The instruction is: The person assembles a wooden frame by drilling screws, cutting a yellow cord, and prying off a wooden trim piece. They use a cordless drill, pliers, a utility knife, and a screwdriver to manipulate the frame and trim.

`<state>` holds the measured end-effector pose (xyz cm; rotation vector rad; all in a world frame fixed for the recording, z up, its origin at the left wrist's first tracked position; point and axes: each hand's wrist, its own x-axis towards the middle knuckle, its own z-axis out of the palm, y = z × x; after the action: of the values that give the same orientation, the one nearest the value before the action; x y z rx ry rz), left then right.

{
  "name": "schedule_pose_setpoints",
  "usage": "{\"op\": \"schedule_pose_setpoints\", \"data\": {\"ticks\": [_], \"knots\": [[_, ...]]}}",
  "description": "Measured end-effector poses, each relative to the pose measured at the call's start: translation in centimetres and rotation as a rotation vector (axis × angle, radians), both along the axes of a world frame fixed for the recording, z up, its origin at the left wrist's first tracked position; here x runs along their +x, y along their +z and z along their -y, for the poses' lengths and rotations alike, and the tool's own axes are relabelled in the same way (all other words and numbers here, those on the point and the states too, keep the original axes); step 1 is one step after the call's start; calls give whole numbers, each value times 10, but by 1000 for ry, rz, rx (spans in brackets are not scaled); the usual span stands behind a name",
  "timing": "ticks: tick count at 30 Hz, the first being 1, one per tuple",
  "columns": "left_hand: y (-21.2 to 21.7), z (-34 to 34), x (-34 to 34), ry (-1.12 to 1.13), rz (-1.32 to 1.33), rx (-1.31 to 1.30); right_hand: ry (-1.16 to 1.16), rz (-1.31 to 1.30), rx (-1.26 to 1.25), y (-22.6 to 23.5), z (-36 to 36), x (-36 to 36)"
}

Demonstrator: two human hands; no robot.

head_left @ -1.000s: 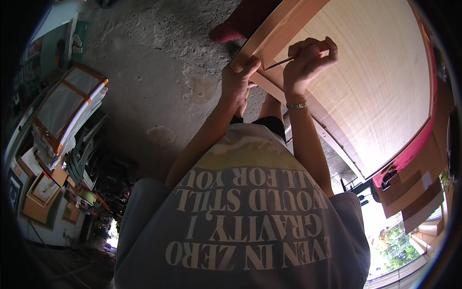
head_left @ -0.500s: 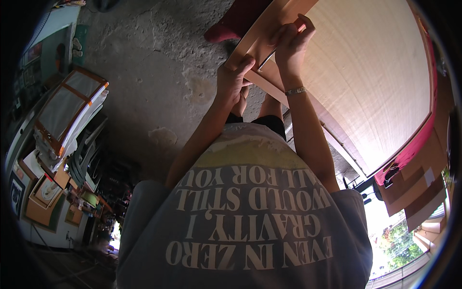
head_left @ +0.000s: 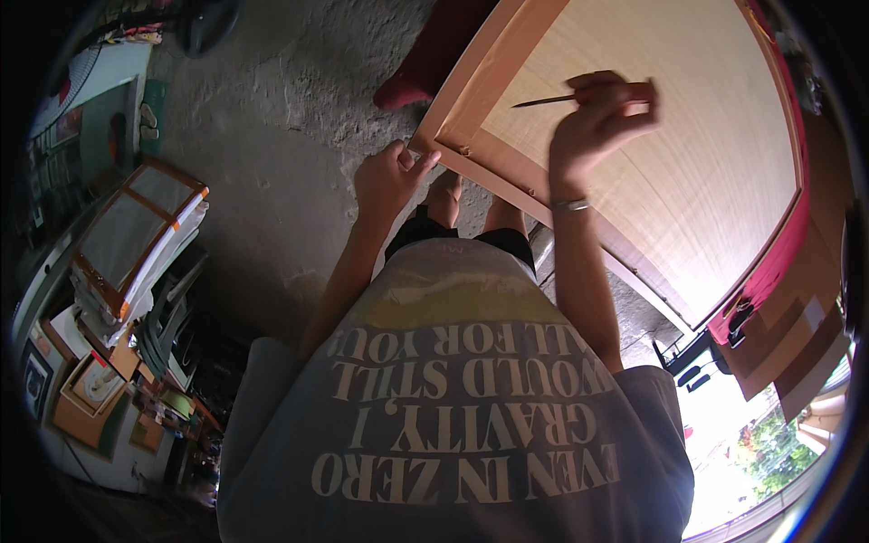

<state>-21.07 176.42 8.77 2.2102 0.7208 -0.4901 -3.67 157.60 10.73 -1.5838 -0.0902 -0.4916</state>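
A pale wooden panel (head_left: pixel 670 181) in a brown wooden frame (head_left: pixel 489 90) lies to the right, one corner toward me. My left hand (head_left: pixel 387 181) is closed at that corner, its thumb resting against the frame's edge and its fingertips beside the outer side. Above the panel, my right hand (head_left: pixel 593 131) is wrapped round a screwdriver (head_left: pixel 546 100) with a red handle. The screwdriver's dark shaft points left, and its tip is apart from the frame. Small dark marks, perhaps screws, show along the frame's near strip.
Rough grey concrete floor (head_left: pixel 272 118) spreads to the left. A stack of wrapped frames (head_left: pixel 136 235) stands farther left, with boards and clutter below it. A dark red cloth-like shape (head_left: pixel 421 68) is beyond the corner. Brown cardboard sheets (head_left: pixel 769 357) hang at the right.
My right hand has lifted the screwdriver off the frame corner and moved right and nearer, turning the shaft leftward. My left hand has shifted left and slightly nearer along the corner.
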Motion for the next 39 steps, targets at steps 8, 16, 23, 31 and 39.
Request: {"op": "schedule_pose_setpoints", "data": {"ticks": [8,16,23,31,39], "knots": [[10,7,41,-628,667,51,233,-450,-723,1,131,6],[-2,6,49,-655,714,-48,93,-307,-1139,-30,172,-23],[-12,14,49,-698,593,82,16,-280,-775,10,196,-124],[-34,57,-2,25,705,170,6,-469,-678,20,345,-323],[-36,278,-87,-339,519,-316,-282,-782,-525,13,499,-443]]}}
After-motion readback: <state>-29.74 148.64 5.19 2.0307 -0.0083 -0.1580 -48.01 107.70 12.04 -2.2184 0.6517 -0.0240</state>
